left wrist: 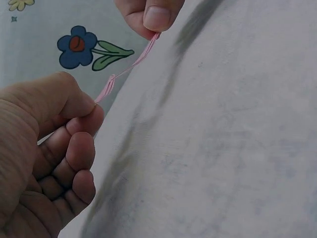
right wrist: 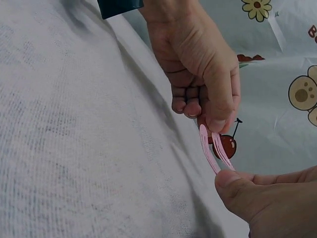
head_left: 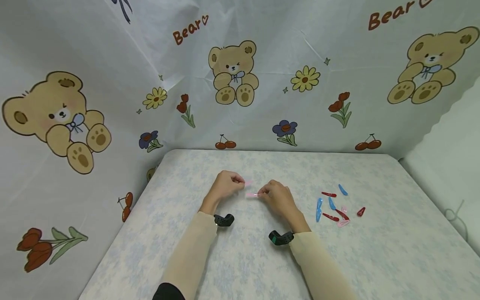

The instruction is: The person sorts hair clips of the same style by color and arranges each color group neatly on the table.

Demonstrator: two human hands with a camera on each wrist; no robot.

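Two slim pink strips, which look like snap hair clips, lie between my hands just above the table. My left hand [head_left: 229,183] pinches one pink hair clip [left wrist: 105,90] between thumb and forefinger, its other fingers loosely curled. A little nearer to me, my right hand [head_left: 276,196] pinches the other pink hair clip [head_left: 251,195] at its right end. In the right wrist view the two strips run side by side, and the free tip of one pink strip [right wrist: 204,136] reaches up beside the left hand's fingertips. Whether the strips touch, I cannot tell.
Right of my right hand lies a loose group of hair clips: blue clips [head_left: 319,209], red clips [head_left: 331,217] and pink clips [head_left: 343,223], some overlapping. The table [head_left: 240,258] has a pale patterned cover. A bear-print curtain [head_left: 262,121] hangs behind and to the left.
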